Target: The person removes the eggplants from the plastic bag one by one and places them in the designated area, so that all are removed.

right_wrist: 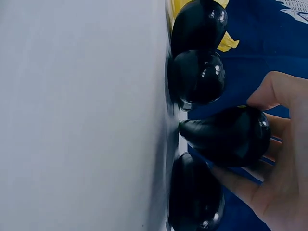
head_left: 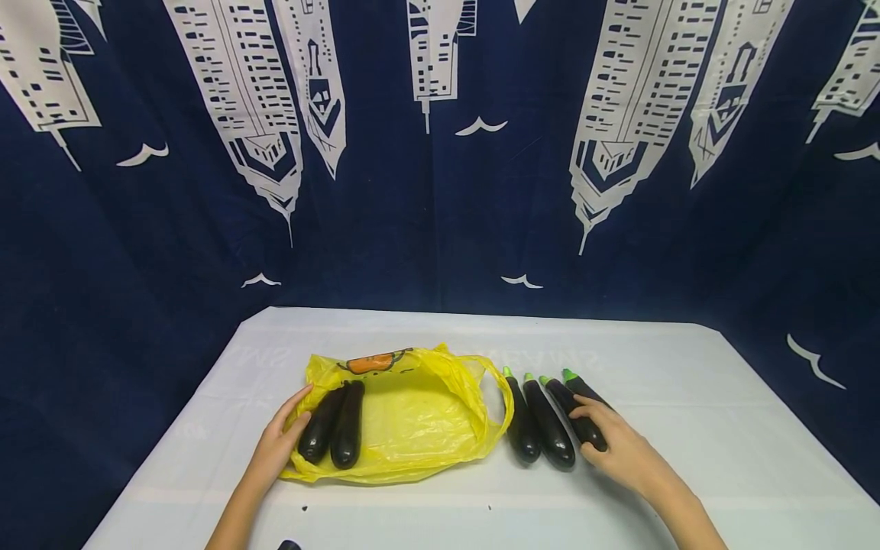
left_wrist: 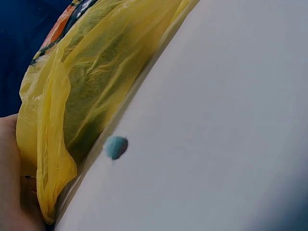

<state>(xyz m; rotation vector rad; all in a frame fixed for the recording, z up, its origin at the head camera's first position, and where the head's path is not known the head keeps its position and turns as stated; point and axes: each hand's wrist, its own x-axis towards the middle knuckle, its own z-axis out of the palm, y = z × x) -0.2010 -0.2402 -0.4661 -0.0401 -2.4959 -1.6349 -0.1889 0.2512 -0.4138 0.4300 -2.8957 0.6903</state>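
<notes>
Apparently the step is picking up: the right hand has its fingers around an eggplant beside the bag, needing a careful lift, while the left hand's grip on the bag is unclear.

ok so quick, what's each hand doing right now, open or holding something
Left hand: holding the left edge of the yellow plastic bag.
Right hand: holding an eggplant, fingers curled around it.
</notes>
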